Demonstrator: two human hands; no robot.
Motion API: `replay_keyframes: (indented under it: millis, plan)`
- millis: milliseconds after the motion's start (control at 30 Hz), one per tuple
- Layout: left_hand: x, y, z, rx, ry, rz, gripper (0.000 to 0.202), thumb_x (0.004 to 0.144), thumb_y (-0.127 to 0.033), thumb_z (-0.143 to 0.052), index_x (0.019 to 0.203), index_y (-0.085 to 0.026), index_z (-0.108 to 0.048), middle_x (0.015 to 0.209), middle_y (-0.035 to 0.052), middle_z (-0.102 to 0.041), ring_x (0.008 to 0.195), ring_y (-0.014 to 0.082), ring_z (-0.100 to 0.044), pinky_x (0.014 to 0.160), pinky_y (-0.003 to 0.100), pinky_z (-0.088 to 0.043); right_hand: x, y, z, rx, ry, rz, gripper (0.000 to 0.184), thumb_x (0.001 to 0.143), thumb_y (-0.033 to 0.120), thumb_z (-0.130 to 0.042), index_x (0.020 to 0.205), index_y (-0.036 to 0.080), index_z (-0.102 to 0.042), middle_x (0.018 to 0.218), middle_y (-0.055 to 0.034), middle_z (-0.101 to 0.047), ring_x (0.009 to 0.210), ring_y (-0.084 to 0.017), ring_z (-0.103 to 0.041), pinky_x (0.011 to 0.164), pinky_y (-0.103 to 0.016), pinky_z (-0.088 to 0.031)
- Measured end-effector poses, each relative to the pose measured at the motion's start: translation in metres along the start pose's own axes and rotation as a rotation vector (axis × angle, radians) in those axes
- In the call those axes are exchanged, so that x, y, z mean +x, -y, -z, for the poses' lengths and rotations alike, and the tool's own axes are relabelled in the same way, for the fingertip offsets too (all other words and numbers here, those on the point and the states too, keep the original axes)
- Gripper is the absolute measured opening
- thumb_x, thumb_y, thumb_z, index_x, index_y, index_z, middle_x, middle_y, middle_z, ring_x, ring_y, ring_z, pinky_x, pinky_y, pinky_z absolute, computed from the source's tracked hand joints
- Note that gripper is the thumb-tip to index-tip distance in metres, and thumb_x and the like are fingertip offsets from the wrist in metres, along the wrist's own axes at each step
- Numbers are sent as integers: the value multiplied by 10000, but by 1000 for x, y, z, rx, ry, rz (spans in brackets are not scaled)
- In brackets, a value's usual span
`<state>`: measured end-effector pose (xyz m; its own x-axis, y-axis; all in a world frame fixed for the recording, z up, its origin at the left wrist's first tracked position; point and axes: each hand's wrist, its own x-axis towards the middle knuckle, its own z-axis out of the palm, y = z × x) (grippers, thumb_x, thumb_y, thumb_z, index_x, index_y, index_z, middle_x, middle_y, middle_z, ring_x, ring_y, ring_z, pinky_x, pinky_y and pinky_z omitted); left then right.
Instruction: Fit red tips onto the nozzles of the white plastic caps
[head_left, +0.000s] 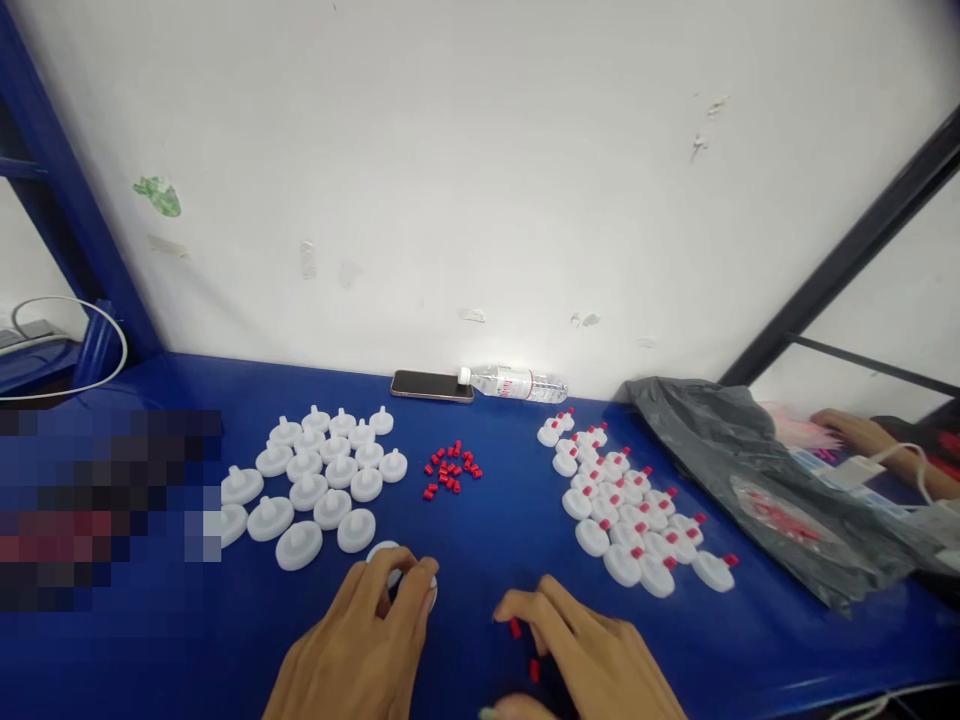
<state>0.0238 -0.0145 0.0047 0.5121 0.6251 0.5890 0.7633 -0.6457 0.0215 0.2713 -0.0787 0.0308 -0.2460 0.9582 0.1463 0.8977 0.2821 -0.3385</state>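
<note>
My left hand [360, 640] rests on the blue table with its fingers closed over a white plastic disc [390, 560] at the near edge. My right hand [592, 655] lies beside it, fingers curled, pinching a small red cap [515, 628]; a second red cap [534, 670] lies under the palm. A group of several plain white discs [319, 480] sits to the left. Loose red caps [451, 470] lie in a small pile in the middle. To the right lie several white discs fitted with red caps [630, 510].
A phone [432, 385] and a lying water bottle [517, 383] sit against the white wall. A dark plastic bag [765, 490] with red pieces lies at right; another person's hand [862, 435] shows beyond it. A white cable [75, 350] loops at far left.
</note>
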Motion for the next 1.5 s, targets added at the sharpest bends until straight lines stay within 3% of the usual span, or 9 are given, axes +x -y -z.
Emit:
replay_keyframes:
  millis: [133, 367, 633, 800, 967, 1100, 1200, 1367, 1500]
  plan:
    - [2, -2, 4, 12, 16, -10, 357, 1052, -158, -350, 1199, -245, -663, 1129, 67, -748, 873, 163, -779, 542, 186, -588, 12, 10, -6, -102, 1, 71, 99, 1022, 314, -641, 1080, 291, -564, 956, 56, -703, 742, -167, -753, 597, -267, -481]
    - [3, 1, 0, 16, 36, -23, 370, 1046, -147, -355, 1222, -242, -666, 1150, 78, -748, 895, 179, -784, 502, 199, -576, 56, 10, 4, -265, 86, 114, 171, 1026, 415, -624, 987, 257, -572, 922, 41, -682, 678, -190, -716, 552, -308, -405]
    - [-7, 23, -6, 102, 86, 8, 487, 959, -53, -385, 1348, -241, -609, 1262, 78, -738, 989, 210, -785, 632, 263, -648, 131, 3, 15, -381, -37, 37, 303, 1046, 516, -550, 1125, 238, -639, 1026, -24, -725, 774, -197, -734, 559, -279, -373]
    - [-2, 20, -3, 92, 21, 21, 430, 1013, -88, -370, 1349, -239, -591, 1233, 75, -740, 852, 184, -797, 519, 243, -605, 135, -11, 51, -429, -177, -95, 348, 1124, 462, -372, 1157, 259, -653, 1096, -35, -750, 892, -200, -733, 627, -277, -395]
    - [3, 11, 4, 11, -201, 39, 267, 1058, -281, -442, 1231, -231, -639, 1142, 83, -722, 881, 209, -762, 531, 255, -580, 117, -45, 99, -532, -199, -294, 402, 1104, 492, -386, 986, 236, -673, 791, -25, -753, 685, -209, -694, 567, -287, -321]
    - [5, 5, 11, -96, -180, 124, 437, 1039, -448, -417, 1421, -274, -537, 1439, 150, -559, 1269, 370, -591, 879, 485, -599, 110, -67, 99, -615, -96, -368, 532, 1063, 587, -417, 787, 218, -684, 680, -66, -715, 660, -249, -691, 561, -295, -292]
    - [9, -1, 13, -103, -171, 136, 676, 1033, -557, -263, 1647, -283, -196, 1691, 201, -233, 1519, 537, -260, 1056, 767, -395, 111, -76, 86, -653, -22, -366, 493, 1059, 505, -467, 759, 189, -696, 724, -114, -724, 717, -270, -711, 603, -302, -327]
    - [14, -8, 15, -57, -138, 166, 941, 955, -568, -533, 1674, -303, 12, 1756, 185, -32, 1557, 579, -100, 1099, 764, -372, 117, -82, 76, -648, 27, -360, 393, 1024, 309, -489, 717, 161, -684, 747, -146, -723, 739, -275, -720, 617, -324, -329]
    - [11, -6, 21, -97, -70, 100, 1081, 888, -776, -444, 1676, -176, -13, 1733, 279, -14, 1531, 633, -82, 1025, 843, -372, 115, -63, 83, -570, -8, -291, 460, 1060, 303, -393, 675, 192, -620, 653, -80, -670, 635, -217, -654, 597, -330, -296]
